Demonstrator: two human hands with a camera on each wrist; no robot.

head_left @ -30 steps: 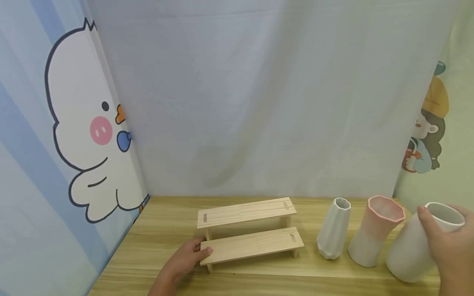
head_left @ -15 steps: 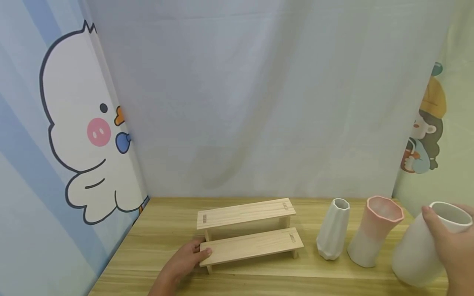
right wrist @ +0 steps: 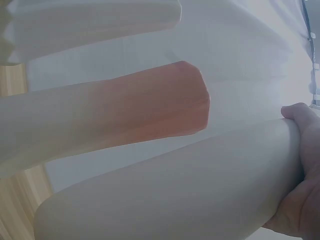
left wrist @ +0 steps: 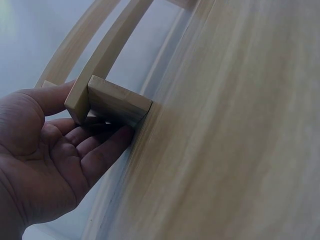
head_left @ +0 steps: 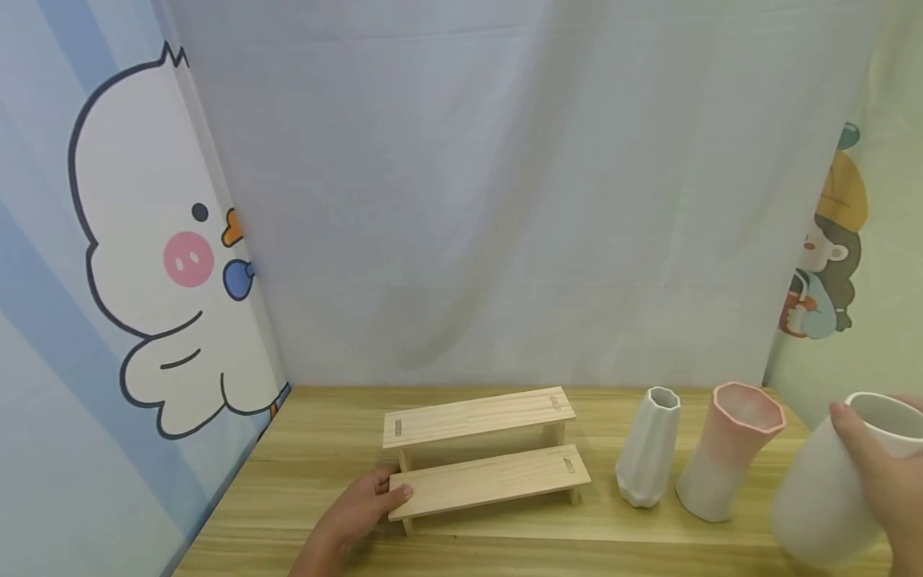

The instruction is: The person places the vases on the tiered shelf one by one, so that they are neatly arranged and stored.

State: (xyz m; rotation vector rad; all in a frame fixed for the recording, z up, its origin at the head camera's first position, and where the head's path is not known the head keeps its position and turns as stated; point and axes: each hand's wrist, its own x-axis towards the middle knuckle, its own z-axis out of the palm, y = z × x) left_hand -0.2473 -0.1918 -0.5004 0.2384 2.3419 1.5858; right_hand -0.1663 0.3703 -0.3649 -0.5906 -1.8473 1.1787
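The right hand (head_left: 888, 478) grips a rounded white ceramic vase (head_left: 818, 502), lower right — shifted rightward, widening its gap from a faceted pink-and-white vase (head_left: 727, 457) — while the left hand (head_left: 359, 503) pinches a two-tier pale-wood stand (head_left: 493, 481), lower centre.

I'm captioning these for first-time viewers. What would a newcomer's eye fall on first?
Most likely the big white cartoon bird on the backdrop at left in the head view. Next, the pink-topped vase toward the right of the table, between a slim white vase and the larger white vase in the person's right grip.
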